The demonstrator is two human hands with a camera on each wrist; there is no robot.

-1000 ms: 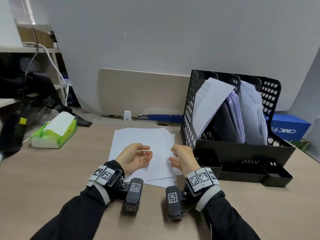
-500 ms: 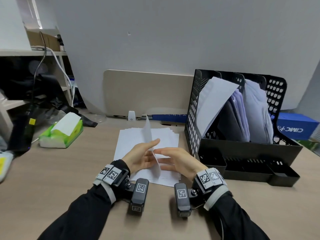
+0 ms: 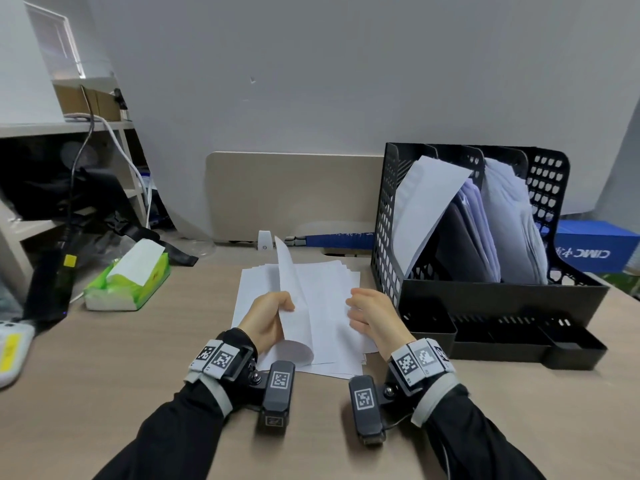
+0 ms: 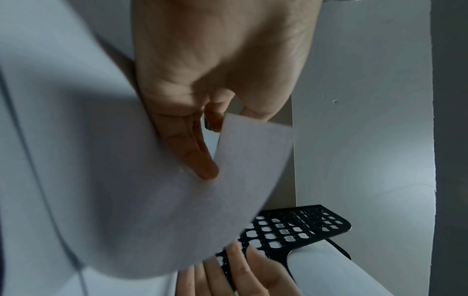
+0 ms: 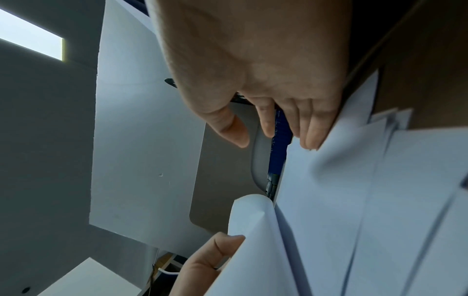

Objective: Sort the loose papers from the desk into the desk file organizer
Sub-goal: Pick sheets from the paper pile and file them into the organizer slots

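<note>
I see the stack of loose papers lying fanned on the desk, just in front of me and just left of the file organizer. The top sheet is lifted off the stack along its left side and stands curled almost upright, its near end rolled over into a loop. My left hand grasps that sheet: in the left wrist view the thumb and fingers pinch the curved paper between them. My right hand sits on the right part of the stack with its fingers relaxed and only lightly bent; from the right wrist view the outer fingertips touch the edge of the papers while the thumb stands free, holding nothing.

The black organizer stands upright on the desk at the right, its perforated wall facing the stack. Its upright slots already carry paper: a white sheet leans in the leftmost slot, with darker and pale bundles in the slots beside it. A low tray forms its front.

Farther out, a green tissue pack lies on the left of the desk, well apart from the papers, and a blue box sits behind the organizer on the right.
</note>
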